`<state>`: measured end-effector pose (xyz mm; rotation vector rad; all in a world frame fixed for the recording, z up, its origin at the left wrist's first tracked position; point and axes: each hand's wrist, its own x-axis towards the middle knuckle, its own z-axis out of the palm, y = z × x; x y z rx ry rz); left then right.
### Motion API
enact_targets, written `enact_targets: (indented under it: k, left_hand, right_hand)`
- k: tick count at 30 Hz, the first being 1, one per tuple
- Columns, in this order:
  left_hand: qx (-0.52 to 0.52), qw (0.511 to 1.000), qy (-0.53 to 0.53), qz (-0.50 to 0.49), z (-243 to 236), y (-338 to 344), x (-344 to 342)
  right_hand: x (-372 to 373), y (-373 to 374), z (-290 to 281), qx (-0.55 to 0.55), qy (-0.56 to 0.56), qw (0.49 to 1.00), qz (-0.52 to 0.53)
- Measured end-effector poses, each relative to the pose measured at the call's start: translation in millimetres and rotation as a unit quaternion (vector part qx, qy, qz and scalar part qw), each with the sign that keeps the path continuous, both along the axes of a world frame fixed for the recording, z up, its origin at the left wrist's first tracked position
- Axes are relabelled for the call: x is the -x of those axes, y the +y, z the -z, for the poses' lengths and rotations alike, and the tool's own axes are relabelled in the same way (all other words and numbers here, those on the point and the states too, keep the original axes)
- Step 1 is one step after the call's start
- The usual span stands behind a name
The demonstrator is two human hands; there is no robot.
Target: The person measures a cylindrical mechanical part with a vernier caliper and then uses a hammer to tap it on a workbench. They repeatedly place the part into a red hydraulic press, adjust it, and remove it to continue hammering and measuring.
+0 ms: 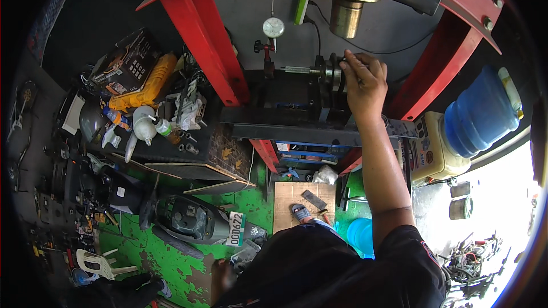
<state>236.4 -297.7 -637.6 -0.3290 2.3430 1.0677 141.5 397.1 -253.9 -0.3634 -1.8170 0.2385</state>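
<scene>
At the upper centre my right hand (365,80) grips the top edge of a metal crankshaft assembly (334,71) with bent fingers. The assembly rests on the black bed (268,131) of a red press frame (202,40), its thin shaft pointing left. A round dial gauge (273,27) on a small stand (268,57) sits by that shaft's left end. A steel ram cylinder (348,17) hangs above the assembly. My left hand (222,274) hangs low near the bottom centre, small and dark, its fingers unclear.
Left are a cluttered cabinet (214,148), yellow case (140,94), parked scooter (191,217), plastic chair (94,259) and someone's dark-trousered leg (137,288). Right are blue water jugs (476,117), a beige container (434,154) and piled parts (468,262). Cardboard (285,191) lies underfoot.
</scene>
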Motion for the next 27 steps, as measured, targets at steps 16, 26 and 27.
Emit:
enact_targets:
  k: [16, 26, 27]
  left_hand:
    - [-0.197, 0.730, 0.572, 0.318, -299, 491, 272]
    - [-0.064, 0.770, 0.479, 0.416, -298, 543, 301]
    - [-0.054, 0.772, 0.474, 0.421, -298, 545, 301]
  right_hand:
    - [6, -7, 1, 0.034, 0.009, 0.999, 0.002]
    - [5, 4, -3, 0.012, -0.027, 1.000, 0.008]
    - [4, 1, -4, 0.026, -0.011, 1.000, 0.000]
